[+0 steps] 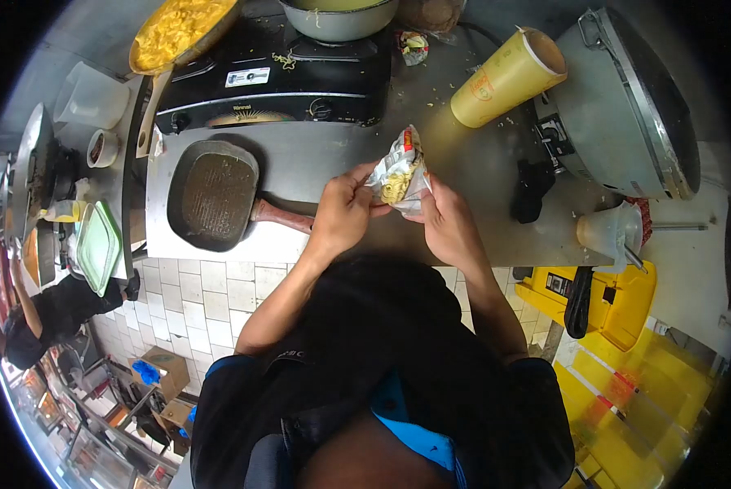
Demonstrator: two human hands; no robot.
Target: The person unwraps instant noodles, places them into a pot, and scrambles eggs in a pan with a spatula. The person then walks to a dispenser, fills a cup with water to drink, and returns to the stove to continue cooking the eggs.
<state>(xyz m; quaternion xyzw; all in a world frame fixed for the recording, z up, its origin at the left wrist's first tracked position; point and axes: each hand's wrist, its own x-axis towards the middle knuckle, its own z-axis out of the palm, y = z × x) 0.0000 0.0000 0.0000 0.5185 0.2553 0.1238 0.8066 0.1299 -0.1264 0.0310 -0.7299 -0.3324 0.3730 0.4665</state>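
My left hand (343,210) and my right hand (449,226) hold an opened packet of instant noodles (400,175) between them, above the front of the metal counter (300,155). The wrapper is silvery white with a red patch. It is torn open, and the pale yellow noodle block shows inside. The fingers of both hands are closed on the wrapper's edges, left hand on the left side, right hand on the right. Just left of my left hand lies a square grill pan (215,196), its brown handle pointing toward that hand.
A black gas stove (276,90) carries a pot (341,20). A pan of yellow food (178,37) sits at its left. A tall yellow tub (508,77) and a large cooker (618,114) stand right. Another person (56,322) is at far left. Yellow bin (626,301) below right.
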